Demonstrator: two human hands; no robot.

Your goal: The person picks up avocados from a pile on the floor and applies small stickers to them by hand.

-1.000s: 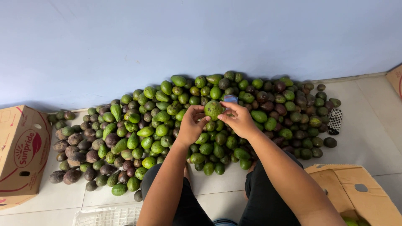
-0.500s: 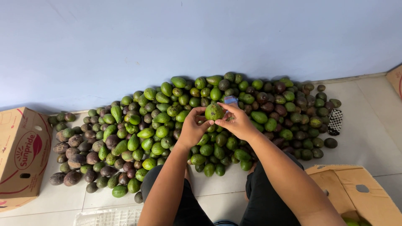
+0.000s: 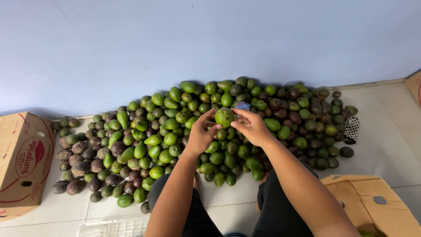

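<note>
Centrally, a single green avocado [image 3: 224, 116] is held up between the left hand [image 3: 200, 136] and right hand [image 3: 252, 127], fingertips of both clamped on its sides, raised clear of the avocado pile [image 3: 144, 145] on the tiled floor [image 3: 386, 145], apparently for inspection. Cardboard boxes [image 3: 22, 162] are set at either side. Compared with half a second earlier, the fruit is barely shifted.

Both cardboard boxes [image 3: 22, 162] (left and right) run past the edges.
</note>
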